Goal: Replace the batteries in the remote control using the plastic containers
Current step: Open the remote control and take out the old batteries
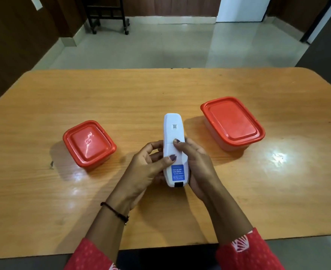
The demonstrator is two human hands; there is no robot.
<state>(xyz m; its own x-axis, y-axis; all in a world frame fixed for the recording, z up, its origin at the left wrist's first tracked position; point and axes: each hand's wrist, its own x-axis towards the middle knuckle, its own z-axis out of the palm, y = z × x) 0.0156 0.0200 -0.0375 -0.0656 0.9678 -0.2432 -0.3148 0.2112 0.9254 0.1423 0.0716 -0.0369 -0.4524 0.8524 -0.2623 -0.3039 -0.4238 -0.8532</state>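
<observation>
A white remote control (173, 129) is held back side up over the middle of the wooden table (160, 94), its blue sticker facing me. My left hand (147, 168) grips its left side with the thumb on the back cover. My right hand (197, 168) cups its right side, thumb pressing near the cover seam. The cover looks closed. A small plastic container with a red lid (88, 143) stands to the left. A larger red-lidded container (232, 121) stands to the right. Both lids are on, so their contents are hidden.
The table's near edge (160, 244) runs just in front of my sleeves. Beyond the far edge lies a tiled floor with a dark wheeled stand (108, 16) at the back.
</observation>
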